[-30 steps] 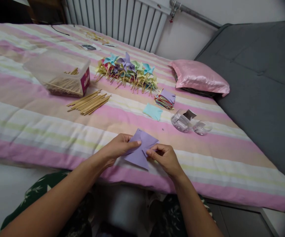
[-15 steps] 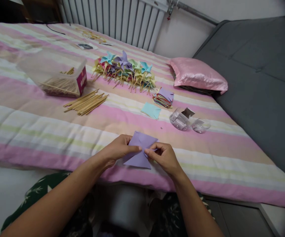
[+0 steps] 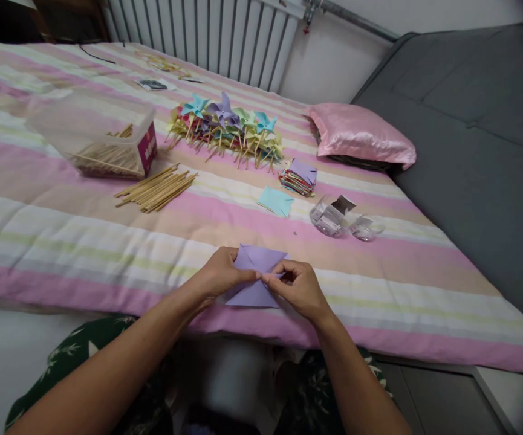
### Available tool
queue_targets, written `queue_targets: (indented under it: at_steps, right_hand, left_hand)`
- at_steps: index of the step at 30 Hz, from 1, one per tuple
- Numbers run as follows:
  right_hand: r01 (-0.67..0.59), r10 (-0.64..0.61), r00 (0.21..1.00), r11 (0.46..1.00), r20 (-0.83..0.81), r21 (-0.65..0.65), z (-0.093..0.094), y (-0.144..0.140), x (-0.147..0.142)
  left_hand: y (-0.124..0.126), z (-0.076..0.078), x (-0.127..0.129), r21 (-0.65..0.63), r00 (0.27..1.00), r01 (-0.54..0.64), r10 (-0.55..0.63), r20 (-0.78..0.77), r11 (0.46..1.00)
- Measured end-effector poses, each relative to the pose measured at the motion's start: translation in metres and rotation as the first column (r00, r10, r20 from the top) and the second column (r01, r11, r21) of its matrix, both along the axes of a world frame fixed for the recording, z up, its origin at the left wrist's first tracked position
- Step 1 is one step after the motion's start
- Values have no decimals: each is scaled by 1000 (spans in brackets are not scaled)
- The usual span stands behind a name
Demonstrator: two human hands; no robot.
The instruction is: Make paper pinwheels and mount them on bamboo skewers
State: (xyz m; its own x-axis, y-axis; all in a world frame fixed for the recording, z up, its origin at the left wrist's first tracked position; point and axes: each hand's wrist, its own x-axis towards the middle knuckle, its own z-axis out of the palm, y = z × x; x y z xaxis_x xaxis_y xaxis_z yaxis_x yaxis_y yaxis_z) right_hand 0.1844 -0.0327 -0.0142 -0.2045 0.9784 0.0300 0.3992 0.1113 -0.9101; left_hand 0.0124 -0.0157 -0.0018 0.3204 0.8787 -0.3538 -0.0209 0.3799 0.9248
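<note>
A purple paper square (image 3: 254, 261), cut and partly folded, sits between my two hands just above the near edge of the striped bedspread (image 3: 107, 229). My left hand (image 3: 219, 275) pinches it from the left, thumb pressed at the paper's centre. My right hand (image 3: 298, 287) pinches it from the right, fingertips meeting the left thumb at the middle. One flap is bent toward the centre.
Loose wooden sticks (image 3: 156, 188) lie beside a clear plastic tub of sticks (image 3: 93, 133). Finished paper pinwheels (image 3: 227, 127) are piled behind. A light blue sheet (image 3: 276, 200), a stack of coloured papers (image 3: 298, 177), clear round containers (image 3: 340, 219), a pink pillow (image 3: 358, 136).
My hands drew closer together over the purple paper, and a corner has folded in toward its centre. The camera view drifted slightly.
</note>
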Motion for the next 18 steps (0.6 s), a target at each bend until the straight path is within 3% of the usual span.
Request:
queue_targets:
  at_steps: [6, 12, 18]
  right_hand:
    - [90, -88, 996, 991, -28, 101, -1, -1, -4]
    - [239, -202, 936, 966, -288, 100, -5, -1, -9]
    - [117, -100, 945, 993, -310, 35, -10, -1, -11]
  left_hand:
    - [2, -3, 1, 9, 997, -75, 75, 4, 997]
    - [3, 0, 2, 3, 982, -191, 191, -12, 982]
    - [0, 3, 6, 9, 976, -200, 198, 92, 980]
